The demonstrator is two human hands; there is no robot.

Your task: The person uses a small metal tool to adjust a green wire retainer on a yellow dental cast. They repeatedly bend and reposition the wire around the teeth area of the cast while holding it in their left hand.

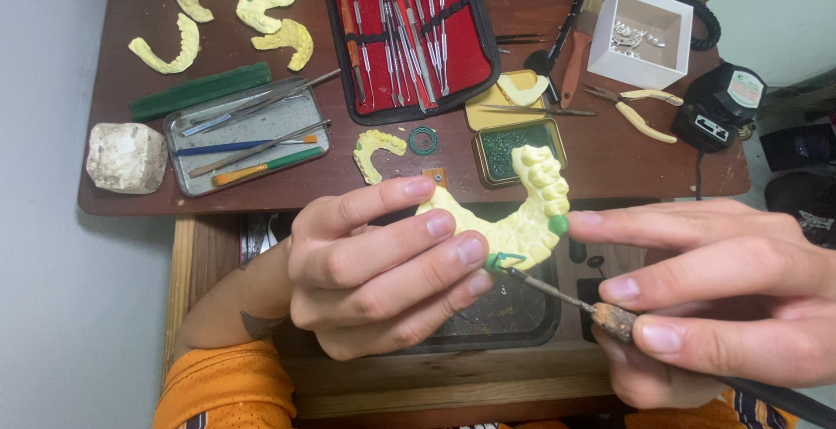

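Closest to the camera, two bare hands meet over the near edge of a dark brown worktop (122,28). The left hand (374,263) is closed around a pale yellow dental cast (522,220), a horseshoe-shaped arch of moulded teeth, held in the air above a dark tray (514,320) set in a lower wooden ledge. A patch of green wax sits on the cast's outer side, and a thin green wax shape clings to its lower edge. The right hand (714,290) grips a slim metal wax tool (557,294), its tip touching that green shape, while its forefinger rests against the green patch.

Open room is scarce: the hands fill the gap between the body and the worktop edge. Just beyond lie a small cast (376,152) and a green ring (424,141). Left is a metal tray of tools (248,137) and a white stone block (126,157). Farther back sit a red-lined instrument case (409,37), more yellow casts (261,6) and a white box (640,33).
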